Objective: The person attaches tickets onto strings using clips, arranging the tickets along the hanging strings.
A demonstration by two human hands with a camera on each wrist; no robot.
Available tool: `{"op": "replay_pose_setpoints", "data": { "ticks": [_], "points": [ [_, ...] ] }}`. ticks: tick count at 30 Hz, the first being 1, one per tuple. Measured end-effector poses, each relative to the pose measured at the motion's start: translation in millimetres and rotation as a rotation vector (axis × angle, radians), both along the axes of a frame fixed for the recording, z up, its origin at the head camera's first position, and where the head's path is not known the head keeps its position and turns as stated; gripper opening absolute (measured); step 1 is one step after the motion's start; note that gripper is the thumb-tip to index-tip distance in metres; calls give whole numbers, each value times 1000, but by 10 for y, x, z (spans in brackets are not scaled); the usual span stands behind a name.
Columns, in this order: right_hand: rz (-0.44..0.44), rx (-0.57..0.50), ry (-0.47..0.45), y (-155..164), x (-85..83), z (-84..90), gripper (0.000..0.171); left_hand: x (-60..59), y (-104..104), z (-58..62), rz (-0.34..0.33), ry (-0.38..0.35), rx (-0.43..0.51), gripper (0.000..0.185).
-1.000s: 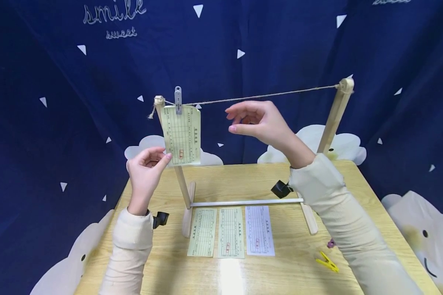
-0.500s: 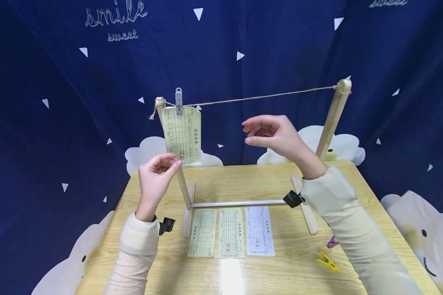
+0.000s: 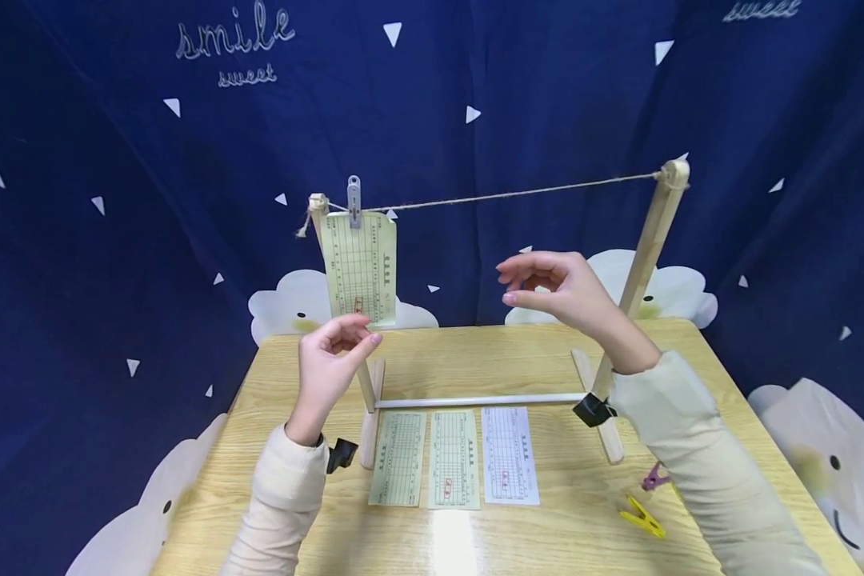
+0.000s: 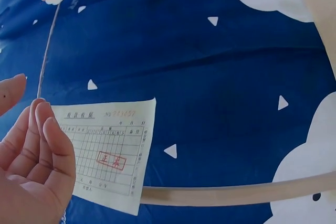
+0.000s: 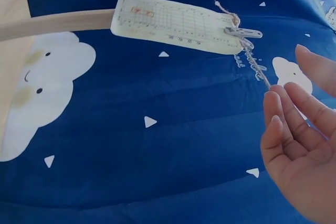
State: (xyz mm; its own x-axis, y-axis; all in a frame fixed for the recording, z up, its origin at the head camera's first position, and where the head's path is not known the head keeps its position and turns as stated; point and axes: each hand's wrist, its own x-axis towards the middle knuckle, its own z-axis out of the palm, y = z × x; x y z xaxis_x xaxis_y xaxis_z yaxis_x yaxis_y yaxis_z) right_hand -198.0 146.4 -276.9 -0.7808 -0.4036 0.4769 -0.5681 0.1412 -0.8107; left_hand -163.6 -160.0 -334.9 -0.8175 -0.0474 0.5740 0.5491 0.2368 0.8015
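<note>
A yellowish printed receipt slip (image 3: 363,264) hangs from the twine line (image 3: 497,196), held at its top by a grey clothespin (image 3: 354,202). My left hand (image 3: 334,360) is just below the slip's lower edge, fingers loosely curved and holding nothing. In the left wrist view the slip shows a red stamp behind the hand. My right hand (image 3: 558,288) hovers below the line towards its right half, fingers relaxed, nothing between thumb and fingertips. Three more slips lie side by side on the table: a greenish one (image 3: 398,458), another greenish one (image 3: 454,460) and a whitish one (image 3: 510,456).
The twine runs between a left wooden post (image 3: 366,388) and a right wooden post (image 3: 644,248), joined low by a white rod (image 3: 482,401). A yellow clothespin (image 3: 643,518) and a purple clothespin (image 3: 655,478) lie on the table (image 3: 547,532) beside the right sleeve.
My left hand has left the hanging slip's lower left edge and moved right and down. My right hand has sunk away from the line, also rightward. The clipped slip stays hanging.
</note>
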Motion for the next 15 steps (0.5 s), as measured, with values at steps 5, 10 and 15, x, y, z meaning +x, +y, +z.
{"op": "replay_pose_setpoints", "data": {
  "ticks": [5,10,15],
  "points": [
    [-9,6,7,81,11,-79,30,11,38,-51,-36,-10,-26,19],
    [-6,24,16,147,26,-154,29,13,89,-104,-85,-33,-42,21],
    [-2,39,24,205,41,-227,27,8,137,-162,-125,-46,-53,22]
  ]
}}
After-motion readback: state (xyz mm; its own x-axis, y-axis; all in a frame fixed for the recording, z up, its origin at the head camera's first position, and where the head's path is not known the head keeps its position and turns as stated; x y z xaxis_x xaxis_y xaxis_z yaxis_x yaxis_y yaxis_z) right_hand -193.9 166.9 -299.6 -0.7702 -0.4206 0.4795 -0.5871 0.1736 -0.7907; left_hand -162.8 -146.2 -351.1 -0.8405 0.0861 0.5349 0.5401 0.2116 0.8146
